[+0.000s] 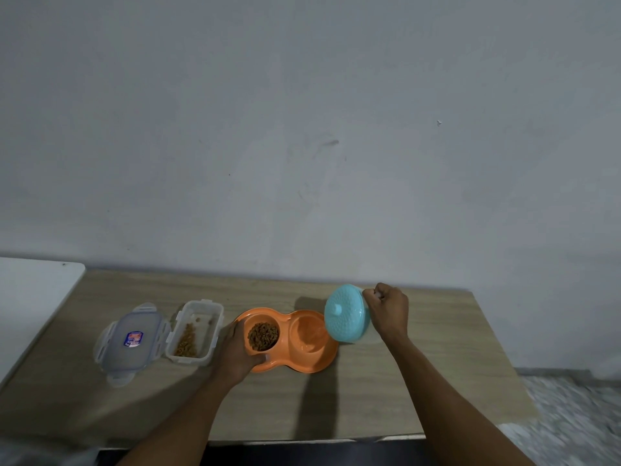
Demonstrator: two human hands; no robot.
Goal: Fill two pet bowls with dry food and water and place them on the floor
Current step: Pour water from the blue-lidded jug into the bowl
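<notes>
Double bowl (pixel 302 366): orange, one piece with two cups, flat on the counter (pixel 420 381) near its middle.
Left cup: dry food (pixel 263 336) heaped close to the rim.
Right cup (pixel 309 334): a glossy sheen is seen – water level cannot be told.
Left hand (pixel 235 348): curled round the bowl's left end, thumb laid on the near rim; the bowl is steadied.
Right hand (pixel 388 309): closed in a fist at the jug's handle, which is mostly hidden.
Jug (pixel 347 314): teal, lidded, tipped on its side over the right cup; pouring is judged to be the step in hand.
Food box (pixel 216 326): open, some dry food left inside, just left of the bowl.
Box lid (pixel 129 341): laid flat further left.
Handling: stiff, light plastic is judged; the weight will sit mostly in the water side, so the bowl is likely to tip and slosh.
Hold: both ends of the rim are best taken, one hand each, and the bowl kept level.
Risk: smooth rim, slippery if wetted; food spilled if the bowl is tilted.
Floor (pixel 571 415): seen at right – the bowl is not yet set there.
</notes>
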